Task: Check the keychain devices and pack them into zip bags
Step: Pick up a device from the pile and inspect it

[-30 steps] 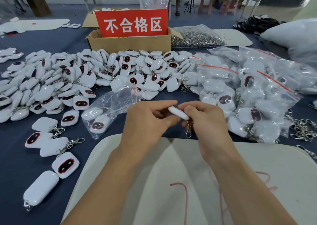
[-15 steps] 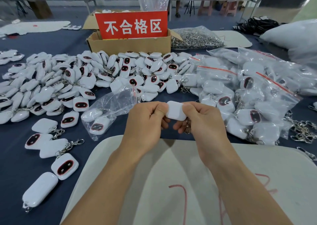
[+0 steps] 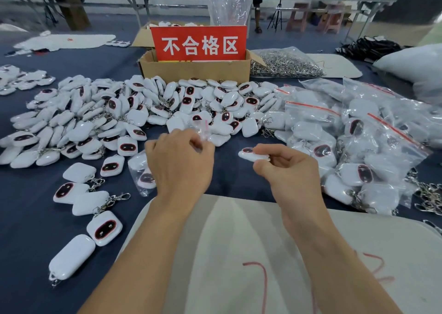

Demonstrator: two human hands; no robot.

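Note:
My right hand [image 3: 288,170] pinches a white keychain device [image 3: 251,154] with a dark red-rimmed face, held flat above the blue table. My left hand [image 3: 179,163] grips the top edge of a clear zip bag [image 3: 143,172], its red zip strip bunched at my fingertips. That bag holds two or so devices and lies partly under my left hand. A big heap of loose white devices [image 3: 124,115] spreads across the table behind my hands. Filled zip bags [image 3: 358,146] pile up on the right.
A cardboard box [image 3: 196,70] with a red sign [image 3: 199,43] stands behind the heap. A bag of metal clips [image 3: 284,63] lies to its right. A white mat [image 3: 239,254] covers the near table edge. Loose devices [image 3: 81,203] lie front left, metal clasps [image 3: 428,194] far right.
My hands have parted. The left hand let go of the device and moved left to take the zip bag's top. The right hand keeps the device, now turned flat.

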